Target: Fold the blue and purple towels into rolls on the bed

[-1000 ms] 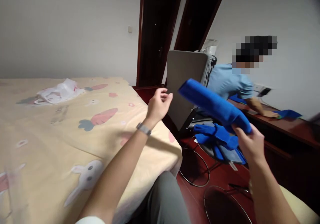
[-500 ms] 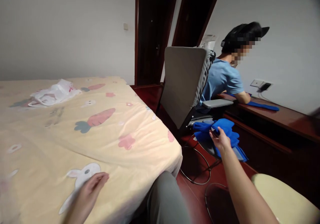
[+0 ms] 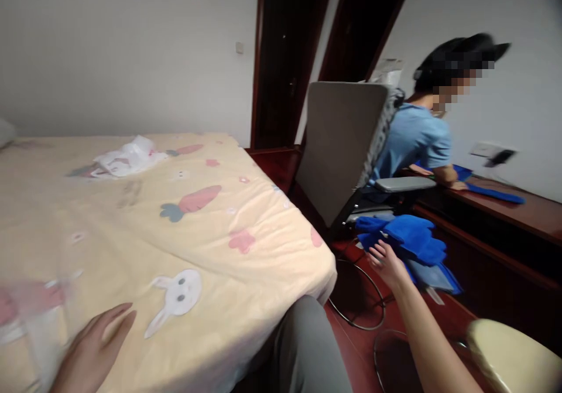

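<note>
My right hand (image 3: 388,265) reaches down to the right of the bed, its fingers spread and nothing between them. Just beyond the fingertips lies a heap of blue cloth pieces (image 3: 415,238), piled low beside the chair; what supports it is mostly hidden. A pale tag hangs from the heap's lower edge. My left hand (image 3: 94,346) is over the near part of the bed (image 3: 281,258), thumb apart from the fingers, with nothing in it. The bed cover is pale yellow, printed with rabbits and carrots.
A crumpled white plastic bag (image 3: 127,159) lies on the bed. Someone in a blue shirt (image 3: 415,135) sits in a grey chair (image 3: 342,141) at a brown desk (image 3: 544,217), near a blue strip (image 3: 496,195). A cream round stool (image 3: 513,358) stands at lower right.
My right hand has let go of the blue cloth and drawn back slightly, fingers spreading. My left hand has moved left and opened. The view has turned a little to the left.
</note>
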`<action>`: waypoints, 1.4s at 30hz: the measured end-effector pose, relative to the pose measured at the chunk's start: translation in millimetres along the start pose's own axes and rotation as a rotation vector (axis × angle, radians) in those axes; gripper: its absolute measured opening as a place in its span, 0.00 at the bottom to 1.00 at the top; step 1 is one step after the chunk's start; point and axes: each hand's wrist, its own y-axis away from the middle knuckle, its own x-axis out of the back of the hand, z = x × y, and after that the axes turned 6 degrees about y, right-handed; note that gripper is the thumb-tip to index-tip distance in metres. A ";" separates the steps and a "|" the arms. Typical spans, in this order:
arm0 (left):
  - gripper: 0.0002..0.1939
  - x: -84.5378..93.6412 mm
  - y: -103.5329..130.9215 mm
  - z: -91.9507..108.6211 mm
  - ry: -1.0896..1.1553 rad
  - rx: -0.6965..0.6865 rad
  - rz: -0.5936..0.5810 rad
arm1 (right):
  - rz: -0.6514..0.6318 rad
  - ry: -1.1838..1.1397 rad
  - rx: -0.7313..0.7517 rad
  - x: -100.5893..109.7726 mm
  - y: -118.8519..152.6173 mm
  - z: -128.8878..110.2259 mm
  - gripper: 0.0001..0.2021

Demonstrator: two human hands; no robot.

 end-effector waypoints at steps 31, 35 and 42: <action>0.25 13.1 41.3 -14.2 -0.430 0.024 0.103 | -1.052 1.073 1.355 -310.2 256.4 155.8 0.06; 0.29 -7.1 35.5 0.7 -0.434 -0.040 0.070 | -1.044 1.097 1.361 -299.7 270.9 137.4 0.05; 0.33 -32.3 17.8 11.5 -0.394 -0.143 0.009 | -0.870 0.789 1.188 -191.8 225.8 98.8 0.16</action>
